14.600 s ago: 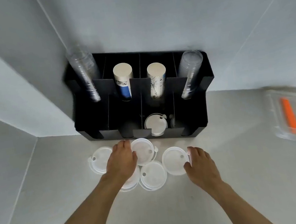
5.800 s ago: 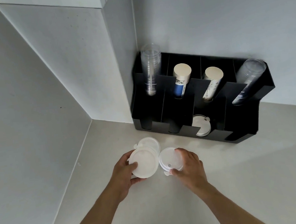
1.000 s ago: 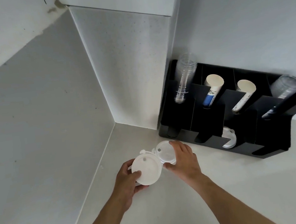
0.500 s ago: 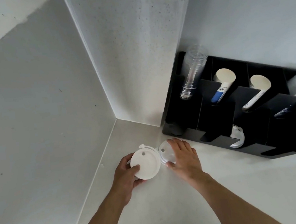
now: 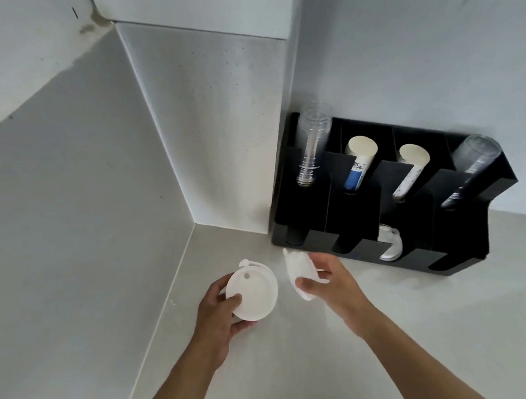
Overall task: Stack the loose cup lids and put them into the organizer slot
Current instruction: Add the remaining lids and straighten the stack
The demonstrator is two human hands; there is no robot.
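My left hand (image 5: 218, 315) grips a stack of white cup lids (image 5: 253, 292), flat face towards me, above the counter. My right hand (image 5: 327, 279) pinches a single white lid (image 5: 297, 270) tilted on edge, just right of the stack and apart from it. The black organizer (image 5: 407, 260) stands against the wall to the right. One of its front slots holds white lids (image 5: 389, 244).
The organizer's rear slots carry clear cup stacks (image 5: 313, 145) and paper cup stacks (image 5: 359, 163). A wall column (image 5: 219, 131) and side wall close in the corner on the left. The grey counter (image 5: 439, 326) spreads out to the right and front.
My right hand has lifted its lid off the counter and tilted it on edge. The left hand's stack has stayed nearly in place. The camera has shifted a little.
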